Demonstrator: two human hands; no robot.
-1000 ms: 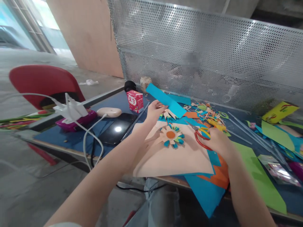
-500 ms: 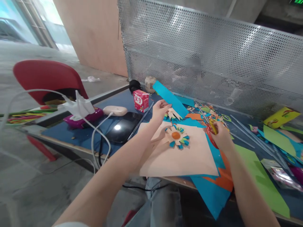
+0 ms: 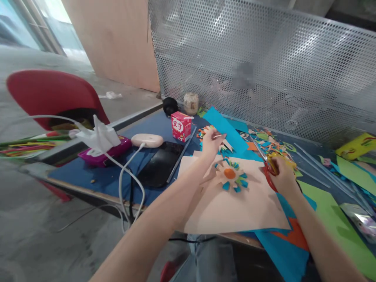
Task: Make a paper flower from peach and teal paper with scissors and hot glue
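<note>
My left hand (image 3: 212,140) reaches to the back of the desk, its fingers pinched at the edge of a long blue paper strip (image 3: 225,127). Partly hidden by that hand is a layered paper flower (image 3: 203,132), and pale cut petals (image 3: 228,145) lie beside it. My right hand (image 3: 282,175) grips scissors (image 3: 269,172) with red and yellow handles, their blades pointing to the back left. Between my arms, a paper flower (image 3: 230,174) with an orange centre and cream, blue and green petals lies on a pale paper sheet (image 3: 235,213).
Paper scraps (image 3: 272,143) are heaped near the perforated metal screen (image 3: 205,51). To the left are a pink box (image 3: 181,126), a black phone (image 3: 161,164), a white charger (image 3: 147,140) with cables and a purple tissue pack (image 3: 102,156). Green paper (image 3: 335,223) lies at right.
The view has shifted, so the desk things appear further right. The blue strip sits slightly lower and further right relative to my left hand. My right hand still holds the scissors.
</note>
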